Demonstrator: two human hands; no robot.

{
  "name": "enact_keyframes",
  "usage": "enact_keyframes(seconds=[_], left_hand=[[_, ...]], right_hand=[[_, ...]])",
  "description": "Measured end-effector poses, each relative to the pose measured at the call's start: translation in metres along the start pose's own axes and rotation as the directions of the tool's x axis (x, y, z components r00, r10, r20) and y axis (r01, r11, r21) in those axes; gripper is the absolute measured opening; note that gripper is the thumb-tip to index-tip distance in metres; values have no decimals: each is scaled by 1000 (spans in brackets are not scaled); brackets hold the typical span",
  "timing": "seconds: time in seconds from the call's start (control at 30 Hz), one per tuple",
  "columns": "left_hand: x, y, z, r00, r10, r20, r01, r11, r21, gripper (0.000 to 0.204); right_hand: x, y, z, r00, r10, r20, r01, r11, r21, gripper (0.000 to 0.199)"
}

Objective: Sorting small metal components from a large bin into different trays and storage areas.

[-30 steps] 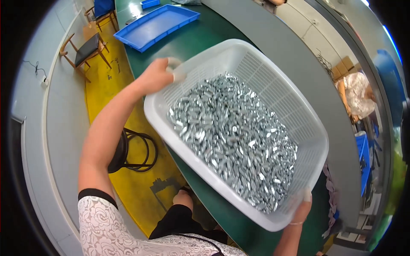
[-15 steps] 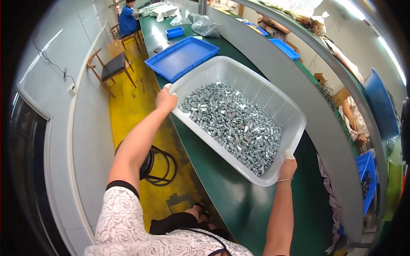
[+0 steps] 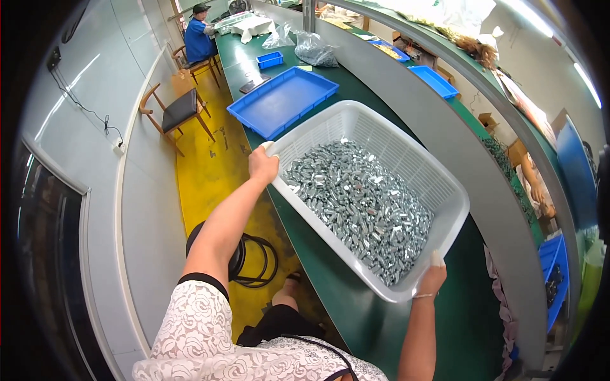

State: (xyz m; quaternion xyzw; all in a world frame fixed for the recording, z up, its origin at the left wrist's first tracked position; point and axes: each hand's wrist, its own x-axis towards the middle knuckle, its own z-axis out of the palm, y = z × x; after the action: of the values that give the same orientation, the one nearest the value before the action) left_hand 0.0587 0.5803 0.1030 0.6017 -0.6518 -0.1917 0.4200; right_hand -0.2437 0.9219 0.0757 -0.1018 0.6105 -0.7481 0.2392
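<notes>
Between my two hands is a large white slotted plastic basket (image 3: 356, 114), set at a slant over the green workbench. Many small shiny metal pieces (image 3: 365, 206) lie heaped inside it, toward the near side. My left hand (image 3: 263, 165) is closed round the rim at the left corner, the fingertips covered in something pale. At the near right corner my right hand (image 3: 433, 279) grips the rim, its thumb over the edge and most fingers hidden below. Whether the basket's underside touches the bench cannot be seen.
On the green workbench (image 3: 298, 238) a shallow blue tray (image 3: 286, 98) sits just beyond the basket. Farther off are a small blue bin (image 3: 270, 60) and clear plastic bags (image 3: 316, 51). A grey divider (image 3: 406, 108) runs along the right. Left stand a chair (image 3: 178, 111) and a seated person (image 3: 198, 38).
In the picture, the basket, my hands and the surroundings have all shifted slightly right and down. Both hands keep their hold on the rim. One of my legs shows more below.
</notes>
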Motion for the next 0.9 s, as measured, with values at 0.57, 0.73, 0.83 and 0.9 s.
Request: enact_keyframes(seconds=[0.57,0.73,0.83,0.9], left_hand=[[129,-93,36,997,-55,-62,25,909,-415,43],[198,-169,52,926,-369,-81,354,922,-156,43],[220,-145,38,763,-528,373,604,787,-123,40],[229,-157,41,770,-532,351,619,756,-212,38]], right_hand=[[-77,4,30,935,-114,-337,8,954,-299,29],[-74,9,24,918,-135,-373,-6,935,-355,27],[-78,8,29,906,-144,-398,-9,934,-358,26],[-78,7,33,908,-134,-397,-26,927,-373,25]])
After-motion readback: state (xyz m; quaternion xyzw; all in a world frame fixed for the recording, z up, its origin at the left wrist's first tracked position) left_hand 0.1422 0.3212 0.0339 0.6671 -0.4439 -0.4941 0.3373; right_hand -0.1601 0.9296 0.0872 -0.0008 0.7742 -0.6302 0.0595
